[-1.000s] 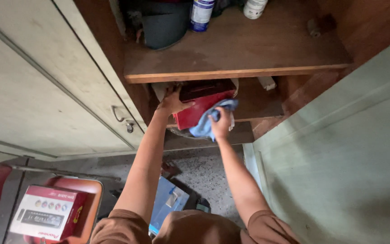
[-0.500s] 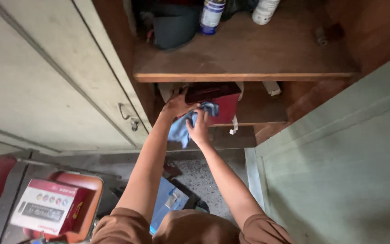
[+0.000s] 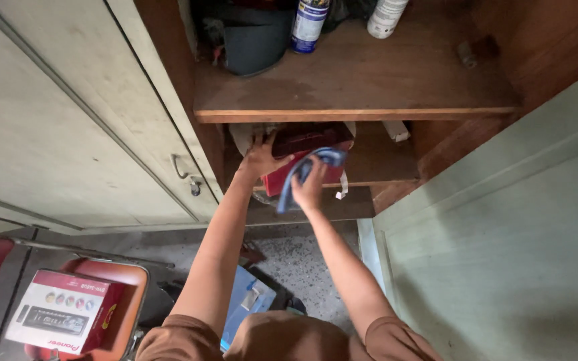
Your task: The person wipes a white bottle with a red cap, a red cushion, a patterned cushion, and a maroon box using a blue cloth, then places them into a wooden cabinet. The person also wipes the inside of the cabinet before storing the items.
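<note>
My left hand (image 3: 260, 157) grips the left end of a red box-like object with a dark top (image 3: 306, 150) on the lower shelf of an open wooden cupboard. My right hand (image 3: 310, 188) presses a blue cloth (image 3: 300, 175) against the front face of that red object. Part of the cloth hangs down below the hand. The back of the red object is hidden under the upper shelf.
The upper wooden shelf (image 3: 356, 90) carries a dark bucket (image 3: 252, 40), a spray can (image 3: 308, 23) and a white bottle (image 3: 386, 17). Pale green cupboard doors stand open at the left (image 3: 68, 134) and right (image 3: 503, 241). A red chair (image 3: 112, 281) holds a boxed device (image 3: 58, 317).
My right hand has wiped the blue cloth leftward and downward across the red object. My left hand stays on the object's left end. The camera moved slightly.
</note>
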